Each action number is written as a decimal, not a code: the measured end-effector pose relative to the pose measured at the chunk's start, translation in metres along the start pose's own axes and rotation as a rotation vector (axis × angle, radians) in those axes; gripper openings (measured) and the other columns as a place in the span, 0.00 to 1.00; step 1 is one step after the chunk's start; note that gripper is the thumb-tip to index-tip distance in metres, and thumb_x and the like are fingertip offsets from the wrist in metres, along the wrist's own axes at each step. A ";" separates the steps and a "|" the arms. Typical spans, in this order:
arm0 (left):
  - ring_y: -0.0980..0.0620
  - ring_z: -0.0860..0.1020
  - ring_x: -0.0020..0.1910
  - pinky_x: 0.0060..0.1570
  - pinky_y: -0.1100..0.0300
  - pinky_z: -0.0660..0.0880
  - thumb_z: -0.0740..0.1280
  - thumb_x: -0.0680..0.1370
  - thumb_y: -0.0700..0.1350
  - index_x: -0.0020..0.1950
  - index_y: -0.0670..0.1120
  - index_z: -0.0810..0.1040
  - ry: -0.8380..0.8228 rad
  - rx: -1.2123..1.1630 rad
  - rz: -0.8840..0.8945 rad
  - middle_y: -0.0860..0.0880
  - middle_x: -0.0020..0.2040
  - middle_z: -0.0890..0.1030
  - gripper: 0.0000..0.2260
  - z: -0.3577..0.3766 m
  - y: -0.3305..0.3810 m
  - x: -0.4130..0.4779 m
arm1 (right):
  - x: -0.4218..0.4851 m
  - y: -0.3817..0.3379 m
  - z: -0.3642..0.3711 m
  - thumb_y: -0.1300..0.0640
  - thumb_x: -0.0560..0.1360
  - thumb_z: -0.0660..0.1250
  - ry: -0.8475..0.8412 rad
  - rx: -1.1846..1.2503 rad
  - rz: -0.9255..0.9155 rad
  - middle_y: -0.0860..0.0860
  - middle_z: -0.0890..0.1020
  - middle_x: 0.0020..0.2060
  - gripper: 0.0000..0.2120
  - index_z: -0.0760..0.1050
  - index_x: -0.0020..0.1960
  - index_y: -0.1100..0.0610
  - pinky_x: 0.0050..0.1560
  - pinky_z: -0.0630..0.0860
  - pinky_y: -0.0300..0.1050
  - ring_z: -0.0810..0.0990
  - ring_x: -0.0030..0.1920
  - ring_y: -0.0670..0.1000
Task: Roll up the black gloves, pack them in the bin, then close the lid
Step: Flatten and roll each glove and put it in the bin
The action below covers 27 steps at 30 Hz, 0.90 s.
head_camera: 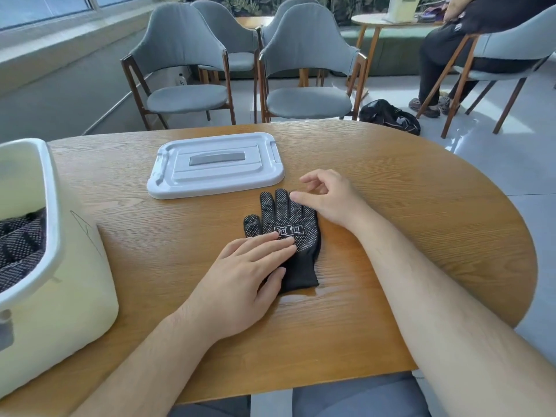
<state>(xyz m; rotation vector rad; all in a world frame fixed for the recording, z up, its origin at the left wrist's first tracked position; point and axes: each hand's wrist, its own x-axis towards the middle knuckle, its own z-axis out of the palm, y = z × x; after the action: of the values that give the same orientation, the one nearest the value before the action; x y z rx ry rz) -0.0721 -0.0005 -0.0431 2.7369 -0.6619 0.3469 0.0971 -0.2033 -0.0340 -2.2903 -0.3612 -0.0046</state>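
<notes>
Glove [288,233], black and dotted, lies flat on the wooden table [421,206] just this side of the white lid [215,164]. Left hand [240,284] presses straight fingers on its palm, gripping nothing; right hand [328,197], loosely curled, touches its finger ends with one fingertip, holding nothing. Open bin [52,206] at left holds more dotted black fabric.

Bright daylight enters from the windows [45,4] at upper left. Glare shines on the table [301,291] and the floor [469,133]. Wide-angle bending curves the edges; the focus is slightly soft.
</notes>
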 end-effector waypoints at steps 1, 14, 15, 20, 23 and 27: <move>0.61 0.63 0.77 0.73 0.55 0.63 0.57 0.84 0.51 0.74 0.55 0.74 -0.003 0.006 0.000 0.63 0.75 0.70 0.19 0.000 0.000 0.000 | -0.001 0.001 0.001 0.39 0.73 0.74 0.009 -0.040 -0.007 0.41 0.77 0.52 0.16 0.79 0.58 0.43 0.60 0.75 0.47 0.76 0.55 0.45; 0.54 0.53 0.81 0.76 0.51 0.52 0.51 0.84 0.50 0.79 0.57 0.65 -0.133 0.108 0.088 0.61 0.80 0.60 0.22 -0.008 0.010 0.000 | -0.041 0.005 -0.006 0.35 0.72 0.72 0.073 -0.180 -0.049 0.39 0.75 0.55 0.26 0.74 0.66 0.43 0.66 0.70 0.51 0.73 0.61 0.47; 0.55 0.52 0.82 0.77 0.51 0.52 0.51 0.84 0.50 0.79 0.55 0.67 -0.147 0.091 0.115 0.60 0.80 0.61 0.22 -0.008 0.011 0.001 | -0.041 0.005 -0.005 0.37 0.75 0.71 0.095 -0.190 -0.049 0.39 0.75 0.55 0.23 0.75 0.65 0.44 0.67 0.71 0.52 0.74 0.62 0.47; 0.61 0.49 0.81 0.78 0.54 0.53 0.48 0.85 0.52 0.80 0.54 0.64 -0.205 0.023 0.143 0.61 0.81 0.57 0.23 -0.008 0.010 0.003 | -0.041 0.003 0.000 0.44 0.79 0.68 0.221 -0.140 -0.036 0.43 0.77 0.51 0.10 0.79 0.57 0.47 0.65 0.74 0.54 0.76 0.57 0.49; 0.61 0.47 0.81 0.79 0.54 0.51 0.47 0.86 0.57 0.81 0.54 0.61 -0.216 0.039 0.136 0.61 0.82 0.54 0.23 -0.008 0.011 0.002 | -0.044 0.001 -0.001 0.35 0.75 0.68 0.173 -0.189 -0.020 0.44 0.77 0.53 0.20 0.78 0.60 0.46 0.64 0.70 0.49 0.73 0.58 0.47; 0.62 0.46 0.81 0.79 0.57 0.49 0.46 0.86 0.61 0.83 0.50 0.53 -0.213 0.006 0.124 0.57 0.83 0.51 0.28 -0.009 0.013 0.001 | -0.043 -0.002 0.000 0.39 0.78 0.67 0.207 -0.263 0.027 0.47 0.78 0.58 0.16 0.78 0.60 0.47 0.66 0.69 0.51 0.71 0.64 0.51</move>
<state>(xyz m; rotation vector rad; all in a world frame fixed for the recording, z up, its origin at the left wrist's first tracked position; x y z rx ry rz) -0.0790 -0.0088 -0.0315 2.7692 -0.8893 0.0848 0.0554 -0.2128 -0.0380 -2.5248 -0.2321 -0.2885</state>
